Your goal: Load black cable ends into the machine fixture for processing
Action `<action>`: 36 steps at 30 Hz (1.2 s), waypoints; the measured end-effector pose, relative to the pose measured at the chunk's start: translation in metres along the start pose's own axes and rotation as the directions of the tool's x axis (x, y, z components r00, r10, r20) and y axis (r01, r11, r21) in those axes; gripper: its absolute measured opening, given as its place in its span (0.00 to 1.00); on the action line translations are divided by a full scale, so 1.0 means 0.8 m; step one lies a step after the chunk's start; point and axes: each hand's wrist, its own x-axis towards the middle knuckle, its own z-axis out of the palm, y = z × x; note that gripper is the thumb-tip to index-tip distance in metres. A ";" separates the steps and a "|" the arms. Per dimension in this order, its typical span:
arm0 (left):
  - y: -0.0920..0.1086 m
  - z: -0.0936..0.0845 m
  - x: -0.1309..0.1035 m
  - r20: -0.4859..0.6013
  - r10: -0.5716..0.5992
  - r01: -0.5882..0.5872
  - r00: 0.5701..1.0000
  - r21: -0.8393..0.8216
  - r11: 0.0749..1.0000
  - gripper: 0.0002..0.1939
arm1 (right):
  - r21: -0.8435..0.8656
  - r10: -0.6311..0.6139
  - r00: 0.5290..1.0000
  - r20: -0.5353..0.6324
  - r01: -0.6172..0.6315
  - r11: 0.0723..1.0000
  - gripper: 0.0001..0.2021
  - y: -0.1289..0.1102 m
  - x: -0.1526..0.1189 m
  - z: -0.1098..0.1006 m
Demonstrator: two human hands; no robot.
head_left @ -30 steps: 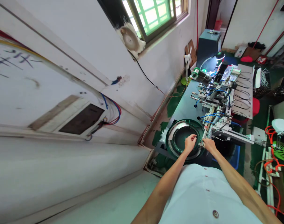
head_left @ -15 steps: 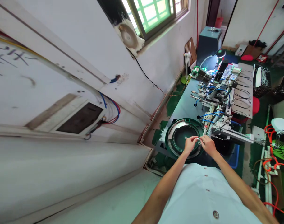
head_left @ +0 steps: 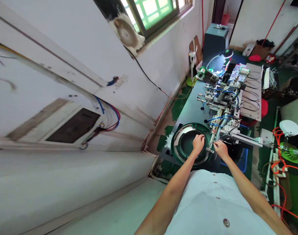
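In the head view my left hand [head_left: 198, 143] is over the right side of a round green vibratory bowl feeder [head_left: 177, 147] with a pale metal ring inside. Its fingers are curled closed, and what they hold, if anything, is too small to make out. My right hand [head_left: 221, 149] is just right of the metal feed track [head_left: 209, 150], fingers drawn together in a pinch. I cannot see what is between them. The track runs from beside the bowl up to an assembly machine [head_left: 227, 94] with blue air tubes.
The machine stands on a dark table [head_left: 191, 109] along the wall. A lit desk lamp [head_left: 228, 54] and a green wire spool [head_left: 201, 72] are farther back. On the right are a blue bin [head_left: 244, 163], orange hoses [head_left: 289, 168] and a green fan [head_left: 289, 152].
My hands were close together over the bowl's right edge. They have parted: the left has moved up and left over the bowl, the right slightly right. The view has shifted a little.
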 end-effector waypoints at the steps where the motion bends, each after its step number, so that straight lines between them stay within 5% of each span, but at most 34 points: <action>1: 0.003 0.003 0.006 -0.011 0.005 -0.005 1.000 0.034 0.999 0.11 | 0.000 0.016 1.000 0.013 -0.016 1.000 0.10 0.004 0.001 0.004; 9: 0.021 0.019 0.018 -0.066 -0.013 0.025 0.998 0.194 0.981 0.07 | -0.034 -0.025 0.994 0.109 0.029 0.999 0.09 -0.005 0.010 0.032; 19: 0.017 0.020 0.018 -0.049 -0.043 0.051 0.998 0.157 0.986 0.04 | -0.131 -0.096 0.986 0.137 0.114 0.985 0.09 -0.008 0.022 0.034; 36: -0.009 -0.018 -0.017 0.019 -0.076 0.077 0.997 -0.380 0.922 0.05 | -0.069 -0.171 0.981 0.090 0.177 0.982 0.09 -0.004 0.001 0.021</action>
